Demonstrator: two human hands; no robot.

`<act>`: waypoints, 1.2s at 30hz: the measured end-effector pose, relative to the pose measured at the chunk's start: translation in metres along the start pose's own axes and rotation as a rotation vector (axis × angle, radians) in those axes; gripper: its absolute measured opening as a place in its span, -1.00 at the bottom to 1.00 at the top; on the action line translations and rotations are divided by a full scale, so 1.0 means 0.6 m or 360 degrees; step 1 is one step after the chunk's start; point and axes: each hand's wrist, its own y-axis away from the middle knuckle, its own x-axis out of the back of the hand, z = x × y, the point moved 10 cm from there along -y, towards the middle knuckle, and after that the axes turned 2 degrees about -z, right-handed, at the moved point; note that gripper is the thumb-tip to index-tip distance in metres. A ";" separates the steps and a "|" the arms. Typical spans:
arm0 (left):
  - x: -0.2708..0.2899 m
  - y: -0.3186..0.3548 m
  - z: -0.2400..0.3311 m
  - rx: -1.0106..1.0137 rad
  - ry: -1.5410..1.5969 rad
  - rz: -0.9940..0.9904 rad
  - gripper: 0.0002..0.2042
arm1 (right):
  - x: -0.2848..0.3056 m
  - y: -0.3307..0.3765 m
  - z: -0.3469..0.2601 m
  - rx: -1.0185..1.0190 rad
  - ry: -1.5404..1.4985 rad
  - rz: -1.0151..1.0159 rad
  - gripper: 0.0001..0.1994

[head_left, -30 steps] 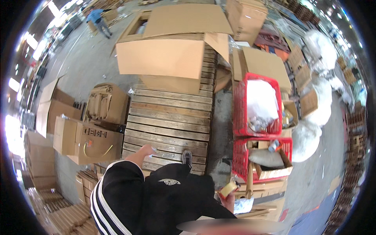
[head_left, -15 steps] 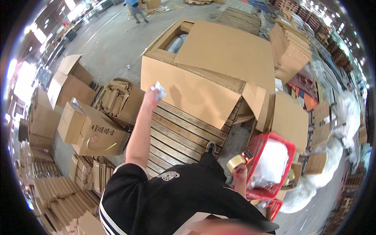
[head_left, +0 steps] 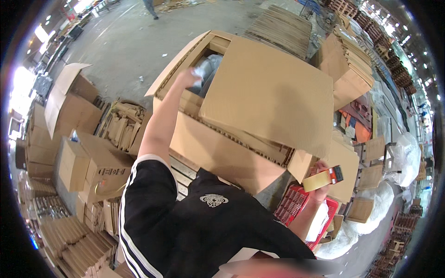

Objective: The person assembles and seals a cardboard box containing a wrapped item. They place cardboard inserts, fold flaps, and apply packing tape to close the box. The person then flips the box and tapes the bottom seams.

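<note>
Head view: beyond the wearer's black shirt (head_left: 208,231), the right hand (head_left: 320,193) grips a tape dispenser (head_left: 316,181), its yellowish roll against the curled fingers and its red-and-black end projecting to the right, clear of them. A red plastic crate (head_left: 291,204) lies beside the right forearm. Farther forward stands a large corrugated carton (head_left: 213,155), its broad top flap (head_left: 269,92) partly covering the opening. At the uncovered left portion, the left hand (head_left: 187,78) meets translucent plastic wrapping (head_left: 212,68); whether its fingers close on this cannot be told. Behind lies a slatted pallet (head_left: 278,30).
</note>
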 end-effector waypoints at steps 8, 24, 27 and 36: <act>-0.196 -0.048 0.081 -0.0171 0.0996 -0.0311 -0.25 | 0.219 -0.190 -0.005 -0.0603 0.1097 0.0708 -0.46; 0.112 -0.209 -0.038 -0.0322 -0.0865 -0.0182 -0.35 | -0.129 -0.034 0.183 -0.0722 0.1079 0.0525 -0.60; 0.097 -0.291 -0.017 -0.0206 -0.1064 -0.0663 -0.32 | -0.125 -0.046 0.171 -0.0838 0.1082 0.0534 -0.61; 0.122 -0.582 0.300 -0.0673 -0.0888 0.0155 -0.28 | -0.127 -0.016 0.167 -0.0815 0.1077 0.0833 -0.57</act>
